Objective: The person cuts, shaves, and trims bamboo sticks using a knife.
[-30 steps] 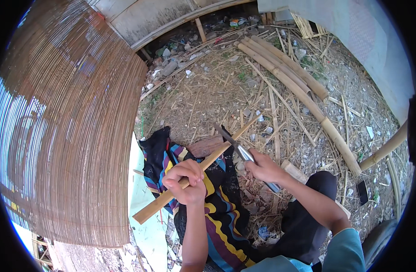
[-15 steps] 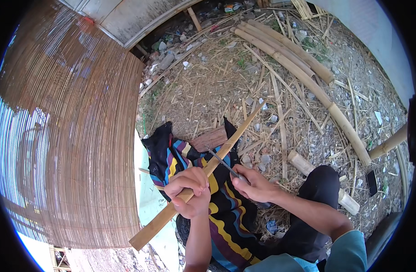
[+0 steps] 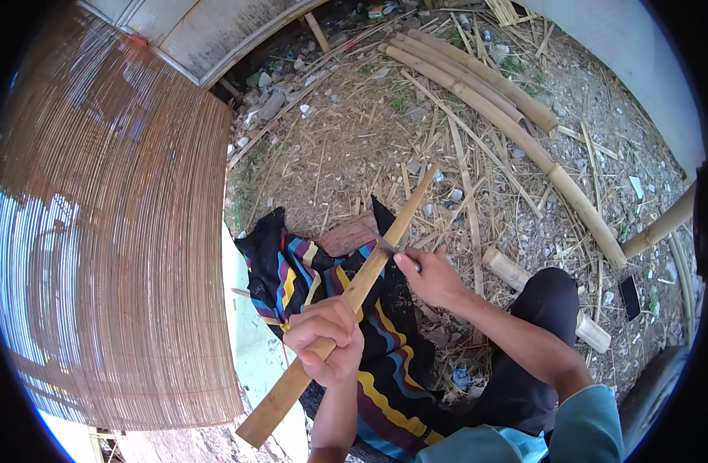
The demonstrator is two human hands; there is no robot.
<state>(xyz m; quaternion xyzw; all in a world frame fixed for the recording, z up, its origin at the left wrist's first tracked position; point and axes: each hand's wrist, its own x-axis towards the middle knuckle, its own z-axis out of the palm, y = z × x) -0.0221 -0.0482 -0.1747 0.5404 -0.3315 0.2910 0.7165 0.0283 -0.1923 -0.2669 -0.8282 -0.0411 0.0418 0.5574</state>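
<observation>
A long flat bamboo strip [image 3: 367, 275] slants from the lower left up toward the far middle, above my lap. My left hand [image 3: 325, 337] is wrapped round its lower half. My right hand [image 3: 433, 278] grips a knife [image 3: 388, 248], whose blade lies against the upper part of the strip. Most of the knife's handle is hidden in my fingers. Beneath the strip, a striped cloth [image 3: 392, 363] in black, yellow, blue and purple is draped over my legs. A reddish-brown wooden block [image 3: 348, 235] sits at the cloth's far edge.
A bamboo slat screen [image 3: 130, 231] stands along the left. Long bamboo poles [image 3: 516, 127] lie at the far right, among scattered splinters and rubble. Close to my right knee are a short bamboo piece [image 3: 506, 267] and a dark phone [image 3: 630, 298] on the ground.
The knife has shifted slightly farther along the strip, and its blade now lies against it. The strip's near end has dipped a little toward me. My view has turned slightly.
</observation>
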